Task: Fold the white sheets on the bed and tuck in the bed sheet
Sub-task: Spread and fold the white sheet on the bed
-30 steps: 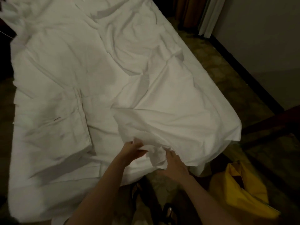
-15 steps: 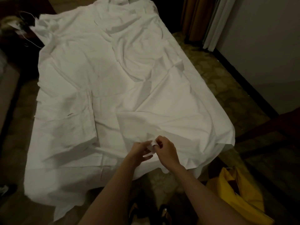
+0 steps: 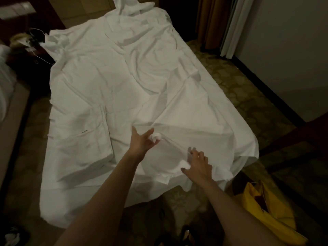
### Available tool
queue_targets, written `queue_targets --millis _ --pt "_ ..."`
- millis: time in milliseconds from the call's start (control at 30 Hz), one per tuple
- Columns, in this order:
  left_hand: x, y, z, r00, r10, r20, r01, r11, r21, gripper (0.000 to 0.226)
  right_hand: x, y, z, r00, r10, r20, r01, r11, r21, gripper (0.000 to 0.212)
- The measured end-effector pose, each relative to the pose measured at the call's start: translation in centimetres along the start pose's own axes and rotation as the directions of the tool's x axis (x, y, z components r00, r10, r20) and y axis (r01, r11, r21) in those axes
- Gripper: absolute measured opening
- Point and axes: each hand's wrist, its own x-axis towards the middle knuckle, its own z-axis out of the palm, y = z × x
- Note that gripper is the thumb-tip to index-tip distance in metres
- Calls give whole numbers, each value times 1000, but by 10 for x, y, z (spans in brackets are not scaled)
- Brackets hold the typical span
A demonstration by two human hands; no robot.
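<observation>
Our left hand (image 3: 142, 141) pinches a small bunch of the white sheet (image 3: 177, 110) lying rumpled across the bed (image 3: 58, 206); our right hand (image 3: 197, 163) lies spread on the cloth near the foot edge — whether it grips is hard to tell. Pulling one-handed could skew the fold, or drag the overhanging corner to the floor.

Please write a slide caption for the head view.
Left hand pinches a sheet corner; right hand spreads over it.

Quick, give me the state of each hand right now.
Left hand: closed, its grip pinching a bunched bit of the sheet.
Right hand: open, fingers spread, resting on the sheet.
</observation>
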Motion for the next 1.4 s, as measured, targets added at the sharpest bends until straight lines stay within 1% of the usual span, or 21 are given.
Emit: queue_targets --millis 33,67,133,167,233,300,367,467,533,600,633,733,800,867,967,1033,1100,1167,1300,1333,1400 --pt "-1 7 2 998 55 35 -56 998 40 63 3 0 -7 1000 16 -14 -16 1000 6 84" --pt "-2 17 4 996 50 69 -50 999 2 55 6 0 -13 999 25 -31 -24 1000 9 76" --pt "-3 32 6 992 18 121 -1 991 -133 35 13 1 -26 995 18 -100 -19 1000 -16 49" --pt "-3 38 6 991 9 136 10 991 -136 27 16 1 -32 990 11 -143 -18 999 -45 35" --pt "0 38 2 986 -4 169 24 993 -115 15 20 3 -38 978 7 -210 -23 997 -75 26" --pt "1 32 -6 984 -30 178 51 992 -113 15 22 8 -35 980 23 -198 -30 999 -33 25" --pt "7 12 -18 987 -53 151 64 995 -73 22 21 17 -22 994 49 -93 -49 999 7 29" --pt "15 -29 -32 992 -113 -47 111 993 -48 35 16 34 12 984 124 130 -123 992 -17 47" --pt "21 -59 -39 964 -187 -188 180 982 -52 42 15 42 34 970 156 188 -152 988 -33 49" --pt "27 -88 -45 931 -267 -249 270 963 -21 51 19 44 52 969 138 204 -129 990 -54 50" --pt "31 -104 -48 911 -320 -259 327 945 -14 51 23 43 60 973 110 204 -98 993 -70 52" --pt "39 -142 -52 838 -488 -245 508 861 23 26 37 34 84 982 -5 190 24 995 -96 59" --pt "49 -165 -53 802 -554 -223 580 811 72 18 47 26 102 977 -75 201 94 992 -85 65" --pt "58 -184 -52 786 -582 -209 612 780 131 30 55 18 121 966 -98 238 122 989 -89 66" --pt "69 -204 -46 802 -559 -209 595 779 199 49 65 20 138 957 -86 277 116 989 -92 56" --pt "73 -213 -41 824 -526 -211 564 797 215 45 68 30 136 957 -65 283 90 993 -74 49" --pt "73 -214 -36 832 -521 -193 554 805 212 42 70 47 123 971 -14 237 25 999 -43 45" --pt "77 -213 -31 821 -553 -144 572 793 212 51 72 70 105 983 84 166 -82 996 -21 40" --pt "85 -205 -20 834 -550 -49 542 798 262 49 81 129 67 960 258 105 -252 965 -75 54" --pt "87 -204 -19 841 -539 -34 530 811 249 48 85 142 57 952 296 74 -293 955 -50 54" --pt "87 -202 -13 852 -524 -1 510 829 228 40 97 167 38 922 387 0 -386 918 90 47"
